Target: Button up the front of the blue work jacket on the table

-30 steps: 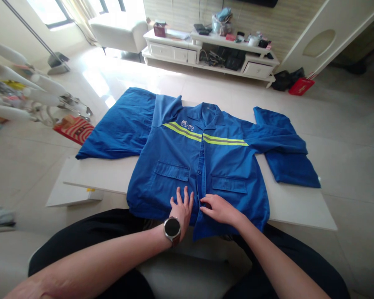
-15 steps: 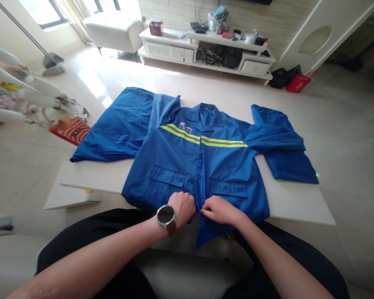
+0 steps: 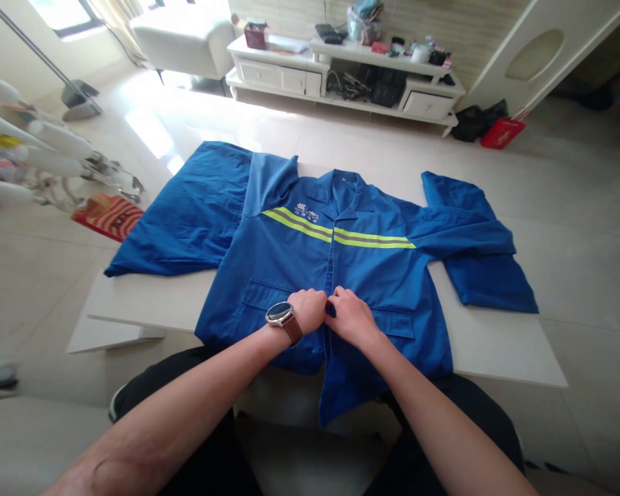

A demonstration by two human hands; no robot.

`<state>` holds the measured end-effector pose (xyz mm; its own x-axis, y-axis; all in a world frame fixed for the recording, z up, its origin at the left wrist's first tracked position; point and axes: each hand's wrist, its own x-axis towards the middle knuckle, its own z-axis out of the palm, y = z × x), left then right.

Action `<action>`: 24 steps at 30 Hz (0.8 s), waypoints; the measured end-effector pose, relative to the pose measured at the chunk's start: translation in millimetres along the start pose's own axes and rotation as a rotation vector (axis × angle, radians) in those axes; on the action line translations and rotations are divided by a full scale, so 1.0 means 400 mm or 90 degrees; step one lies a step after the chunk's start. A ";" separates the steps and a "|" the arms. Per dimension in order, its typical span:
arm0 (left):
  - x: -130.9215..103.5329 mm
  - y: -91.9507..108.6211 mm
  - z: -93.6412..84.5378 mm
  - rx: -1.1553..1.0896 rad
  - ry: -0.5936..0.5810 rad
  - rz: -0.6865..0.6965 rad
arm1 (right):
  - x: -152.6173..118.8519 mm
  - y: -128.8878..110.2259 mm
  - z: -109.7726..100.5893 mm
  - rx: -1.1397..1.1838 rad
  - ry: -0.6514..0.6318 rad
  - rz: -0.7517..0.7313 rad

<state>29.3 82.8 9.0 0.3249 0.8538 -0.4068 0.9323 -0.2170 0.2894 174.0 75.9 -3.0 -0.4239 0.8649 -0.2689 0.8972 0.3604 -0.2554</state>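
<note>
A blue work jacket with a yellow-and-grey reflective stripe across the chest lies front side up on a white table, its collar away from me. My left hand, with a round watch on its wrist, is closed on the jacket's front edge at the middle. Right beside it, my right hand pinches the other front edge, fingertips nearly meeting the left ones. The button there is hidden by my fingers. Below my hands the front edges hang apart over the table's near side.
Folded blue cloth lies on the left, and another folded blue piece is under the right sleeve. A striped red bag stands by a white rack at left. A white TV cabinet is along the far wall.
Both hands have moved up the jacket's front, away from me, from the bottom hem to about pocket height. They have come closer together.
</note>
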 end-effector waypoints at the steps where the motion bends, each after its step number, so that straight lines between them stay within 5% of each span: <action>1: 0.007 0.001 0.000 -0.003 -0.011 -0.001 | 0.004 -0.001 0.001 -0.005 -0.014 0.011; 10: 0.026 -0.034 -0.005 0.009 -0.056 -0.034 | -0.006 -0.025 0.049 -0.016 -0.016 0.100; 19: 0.033 -0.034 0.007 -0.082 0.013 -0.048 | -0.009 0.003 0.009 0.084 0.012 0.095; 24: 0.032 -0.021 0.000 -0.086 0.110 -0.039 | -0.005 0.015 -0.005 0.149 0.041 0.108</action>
<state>25.8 95.6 1.3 0.2262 0.9342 -0.2759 0.9156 -0.1073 0.3874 180.6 76.9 -2.2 -0.2543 0.9292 -0.2681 0.8983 0.1242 -0.4215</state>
